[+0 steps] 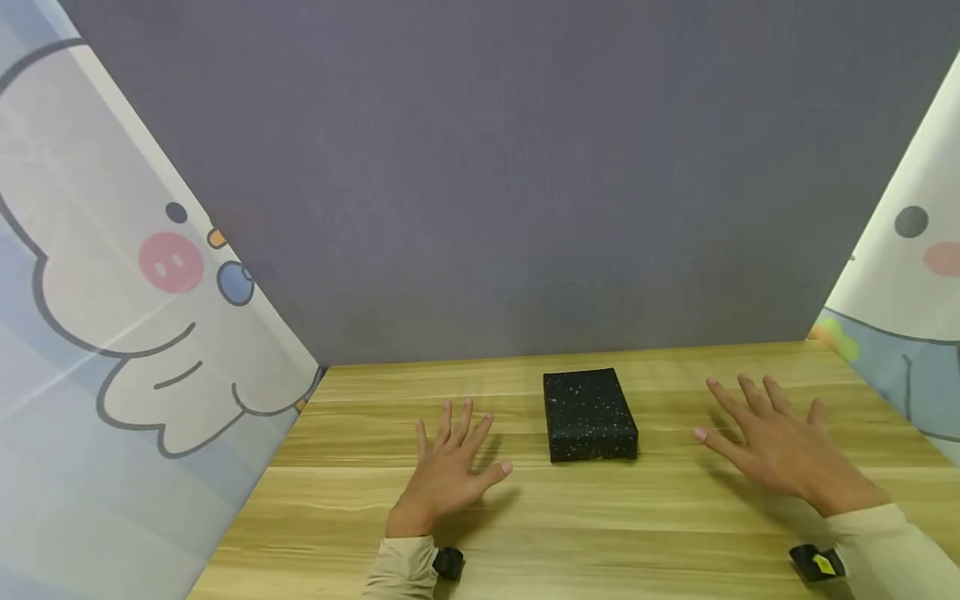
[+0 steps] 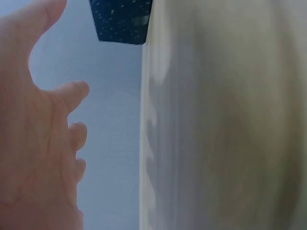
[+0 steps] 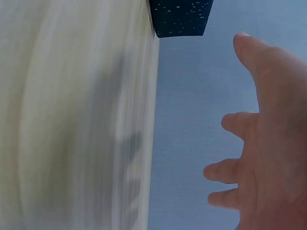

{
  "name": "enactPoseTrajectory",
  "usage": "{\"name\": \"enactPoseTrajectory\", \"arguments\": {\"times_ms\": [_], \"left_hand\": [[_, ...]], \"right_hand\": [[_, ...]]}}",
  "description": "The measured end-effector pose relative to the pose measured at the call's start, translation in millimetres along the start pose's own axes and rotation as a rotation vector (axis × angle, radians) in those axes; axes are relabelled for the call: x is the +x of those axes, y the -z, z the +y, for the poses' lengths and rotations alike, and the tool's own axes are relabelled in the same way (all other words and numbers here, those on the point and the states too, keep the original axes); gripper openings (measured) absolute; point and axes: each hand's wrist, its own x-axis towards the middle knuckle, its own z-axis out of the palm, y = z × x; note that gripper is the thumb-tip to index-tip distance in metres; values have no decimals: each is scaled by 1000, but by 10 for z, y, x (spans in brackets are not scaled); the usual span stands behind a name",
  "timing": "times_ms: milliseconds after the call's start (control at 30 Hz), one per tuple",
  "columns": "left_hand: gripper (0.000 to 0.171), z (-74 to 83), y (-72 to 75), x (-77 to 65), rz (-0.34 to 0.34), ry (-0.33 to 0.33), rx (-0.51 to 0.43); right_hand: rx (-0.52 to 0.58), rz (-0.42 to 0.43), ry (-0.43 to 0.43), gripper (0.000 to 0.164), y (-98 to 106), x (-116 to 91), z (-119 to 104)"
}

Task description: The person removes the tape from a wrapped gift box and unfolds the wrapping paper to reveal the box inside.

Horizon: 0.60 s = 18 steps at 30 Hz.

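A black block with pale speckles (image 1: 588,412) lies on the wooden table between the two hands; its kind cannot be told. My left hand (image 1: 447,479) hovers over the table to the left of the block, fingers spread and holding nothing. To the block's right, my right hand (image 1: 780,446) is also raised with spread fingers and an empty palm. Neither hand touches the block. In the left wrist view, the block (image 2: 122,19) shows at the top, beyond the left thumb. The right wrist view has the block (image 3: 181,17) at its top edge too.
The wood-grain table (image 1: 600,525) ends at a grey upright panel (image 1: 510,183) behind the block. Cartoon-printed sheets hang at both sides, the left one (image 1: 90,333) and the right one (image 1: 892,300). Each wrist wears a black strap (image 1: 448,563).
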Motion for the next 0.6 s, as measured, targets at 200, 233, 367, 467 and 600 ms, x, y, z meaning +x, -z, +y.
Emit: {"name": "enactPoseTrajectory", "arguments": {"times_ms": [200, 233, 367, 467, 600], "left_hand": [[85, 79, 11, 20, -3, -4, 50], [85, 86, 15, 26, 1, -6, 57], [86, 127, 18, 49, 4, -15, 66], [86, 157, -4, 56, 9, -15, 66], [87, 205, -41, 42, 17, -1, 51]], "right_hand": [[8, -6, 9, 87, -2, 5, -39], [11, -2, 11, 87, -4, 4, -49], [9, 1, 22, 86, -12, -4, -98], [0, 3, 44, 86, -28, -3, -148], [-3, 28, 83, 85, -66, 4, -211]]}}
